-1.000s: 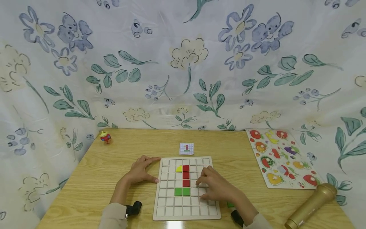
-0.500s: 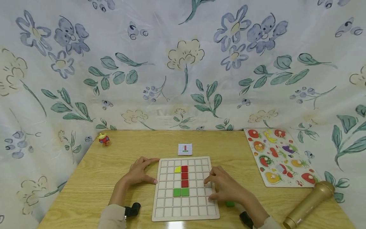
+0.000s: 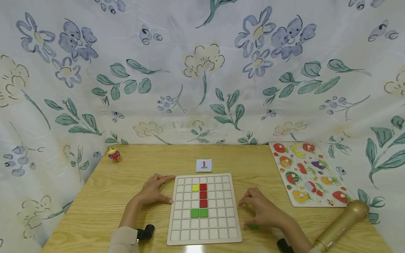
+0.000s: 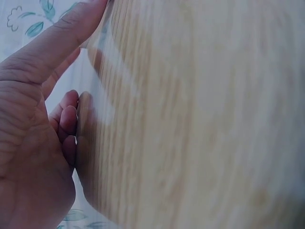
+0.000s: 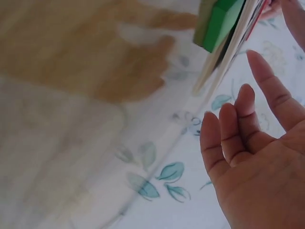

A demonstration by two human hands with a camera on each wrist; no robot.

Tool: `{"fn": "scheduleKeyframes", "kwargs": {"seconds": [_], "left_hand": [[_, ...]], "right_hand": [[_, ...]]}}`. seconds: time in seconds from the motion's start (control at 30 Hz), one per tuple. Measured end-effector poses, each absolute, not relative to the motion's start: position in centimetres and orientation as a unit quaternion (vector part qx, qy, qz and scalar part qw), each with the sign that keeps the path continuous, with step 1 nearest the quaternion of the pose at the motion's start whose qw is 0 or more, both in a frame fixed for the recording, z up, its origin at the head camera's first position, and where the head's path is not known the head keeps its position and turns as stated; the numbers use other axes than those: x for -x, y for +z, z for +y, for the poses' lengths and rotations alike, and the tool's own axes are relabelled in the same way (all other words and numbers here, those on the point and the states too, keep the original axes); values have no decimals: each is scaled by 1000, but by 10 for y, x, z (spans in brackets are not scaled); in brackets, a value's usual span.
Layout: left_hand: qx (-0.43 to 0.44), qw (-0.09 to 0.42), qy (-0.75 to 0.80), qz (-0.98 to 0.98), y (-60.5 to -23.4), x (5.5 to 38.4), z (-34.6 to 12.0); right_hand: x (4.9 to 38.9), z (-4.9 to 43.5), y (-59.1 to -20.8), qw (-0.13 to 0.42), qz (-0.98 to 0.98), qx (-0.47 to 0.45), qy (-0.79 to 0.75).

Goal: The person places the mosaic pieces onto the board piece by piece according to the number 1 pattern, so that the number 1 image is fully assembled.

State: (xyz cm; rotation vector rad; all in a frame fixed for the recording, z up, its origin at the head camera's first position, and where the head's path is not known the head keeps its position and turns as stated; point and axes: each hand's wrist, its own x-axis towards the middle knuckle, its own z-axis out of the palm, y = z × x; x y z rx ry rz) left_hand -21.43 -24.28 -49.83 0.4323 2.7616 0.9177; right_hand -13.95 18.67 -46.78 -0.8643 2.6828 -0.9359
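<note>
A pale wooden grid board (image 3: 221, 212) lies on the table. It bears three red squares (image 3: 203, 194) in a column, a yellow quarter-shaped piece (image 3: 195, 188) and two green squares (image 3: 199, 213). My left hand (image 3: 152, 191) rests at the board's left edge, index fingertip near the top corner and thumb lower down. Just off the right edge, my right hand (image 3: 262, 211) hovers with fingers loosely bent and parted, holding nothing. Partly hidden beneath its thumb is a loose green block (image 3: 254, 226), also visible in the right wrist view as a green block (image 5: 221, 24) apart from the fingers.
Behind the board lies a small printed card (image 3: 204, 165) with a coloured grid pattern. A fruit puzzle board (image 3: 311, 175) occupies the right side, with a gold microphone-shaped object (image 3: 343, 225) in front. A small red and yellow toy (image 3: 114, 154) stands at the back left.
My right hand has moved right, from over the board's right part to beside it, near the loose green block. The left hand stays at the board's edge.
</note>
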Motion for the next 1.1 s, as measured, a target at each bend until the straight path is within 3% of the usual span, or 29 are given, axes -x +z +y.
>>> {"fn": "scheduleKeyframes", "kwargs": {"seconds": [0.83,1.1], "left_hand": [[-152,104,318,930,-500,214,-244],[-153,103,319,930,-498,215,-243]], "right_hand": [[134,212,-473,102,895,300,-314],[134,215,-474,86,887,318,-323]]}}
